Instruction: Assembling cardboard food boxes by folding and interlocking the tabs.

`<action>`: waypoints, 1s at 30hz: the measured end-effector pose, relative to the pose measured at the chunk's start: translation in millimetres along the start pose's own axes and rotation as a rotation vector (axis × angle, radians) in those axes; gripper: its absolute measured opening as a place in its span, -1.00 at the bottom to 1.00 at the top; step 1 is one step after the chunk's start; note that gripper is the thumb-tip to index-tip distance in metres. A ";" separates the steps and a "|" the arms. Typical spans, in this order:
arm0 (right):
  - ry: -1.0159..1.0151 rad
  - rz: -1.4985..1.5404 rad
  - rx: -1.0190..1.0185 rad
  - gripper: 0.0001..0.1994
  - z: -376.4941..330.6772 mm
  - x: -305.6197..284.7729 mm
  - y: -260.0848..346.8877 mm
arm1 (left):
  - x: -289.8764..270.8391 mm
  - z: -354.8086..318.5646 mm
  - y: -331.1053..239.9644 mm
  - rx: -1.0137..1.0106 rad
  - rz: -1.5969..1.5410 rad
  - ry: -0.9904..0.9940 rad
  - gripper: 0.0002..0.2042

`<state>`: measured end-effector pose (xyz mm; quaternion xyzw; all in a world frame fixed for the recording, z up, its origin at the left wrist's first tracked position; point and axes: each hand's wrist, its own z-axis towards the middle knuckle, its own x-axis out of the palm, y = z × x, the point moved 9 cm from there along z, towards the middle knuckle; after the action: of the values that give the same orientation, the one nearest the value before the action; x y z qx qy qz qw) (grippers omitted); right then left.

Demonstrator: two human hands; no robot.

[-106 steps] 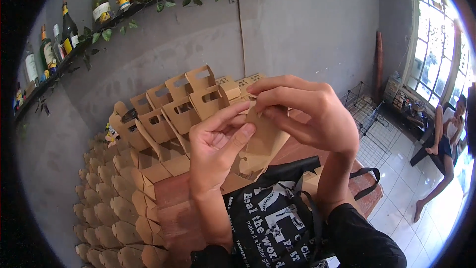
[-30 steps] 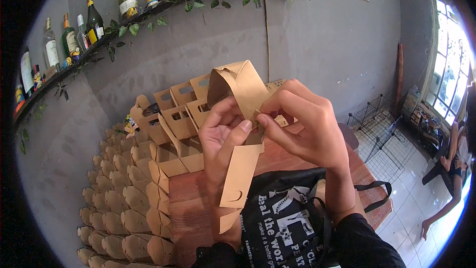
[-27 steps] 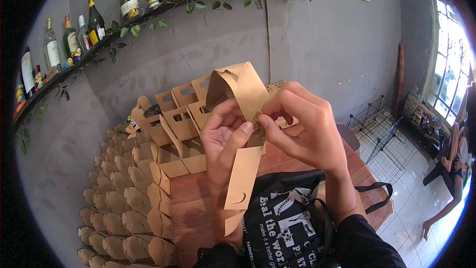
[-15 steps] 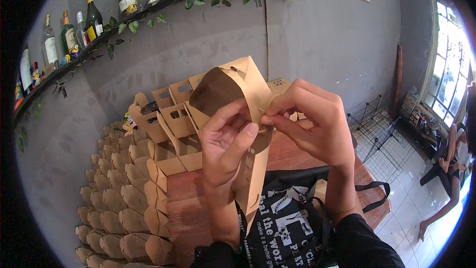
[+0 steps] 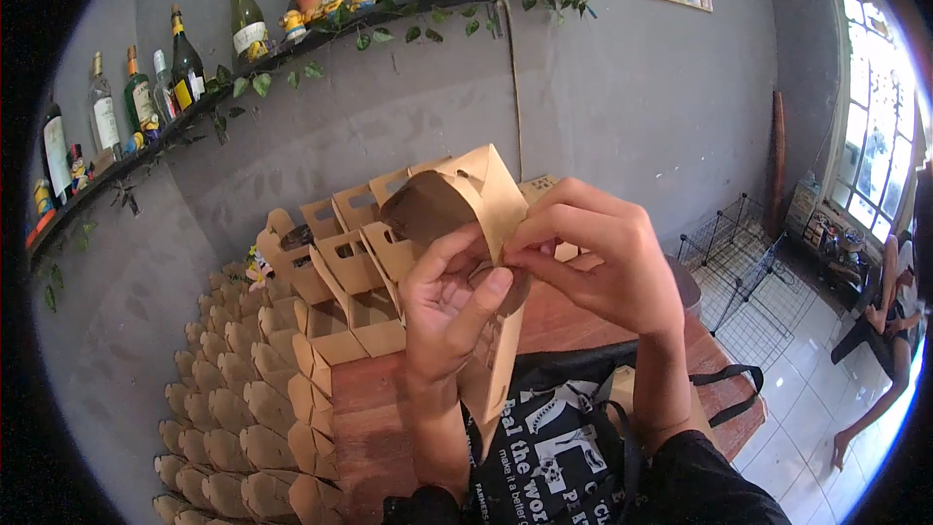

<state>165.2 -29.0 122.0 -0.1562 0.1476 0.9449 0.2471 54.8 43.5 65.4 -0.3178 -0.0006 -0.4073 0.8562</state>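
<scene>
A brown cardboard carton (image 5: 493, 196), partly folded into shape, is held up over the table in front of me. My left hand (image 5: 439, 299) grips it from the left, its fingers inside the curved panel and its thumb outside. At the carton's right edge, my right hand (image 5: 595, 261) pinches the cardboard between thumb and fingertips. Exactly which tab or slot lies under those fingertips is hidden. The carton's long narrow side slants down between my forearms.
Rows of folded brown cartons (image 5: 228, 399) stand at the left. Handled cardboard carriers (image 5: 345, 253) are grouped behind on the reddish table (image 5: 374, 418). A black printed bag (image 5: 544, 447) lies near me. Beyond stand a wire rack (image 5: 743, 262) and a seated person (image 5: 889, 321).
The carton and both hands sit slightly lower in view, which has itself shifted a little. My right fingertips have moved slightly left and press closer against the carton's edge.
</scene>
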 end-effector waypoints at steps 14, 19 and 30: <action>-0.164 0.082 0.070 -0.86 -0.9 -20.5 -24.3 | -21.9 1.8 -9.4 -0.009 0.128 -0.138 -0.64; -0.389 0.174 0.090 -0.74 -10.8 -40.2 -45.8 | -35.8 -2.2 -25.2 0.077 0.134 -0.221 -0.62; -0.989 0.011 -0.302 -0.62 -75.9 -97.6 3.7 | -56.2 -13.1 -47.9 0.243 0.219 -0.181 -0.57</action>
<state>261.1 -100.2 89.8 0.2759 -0.1241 0.9179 0.2568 -19.6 53.2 66.4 -0.2454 -0.0922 -0.2782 0.9241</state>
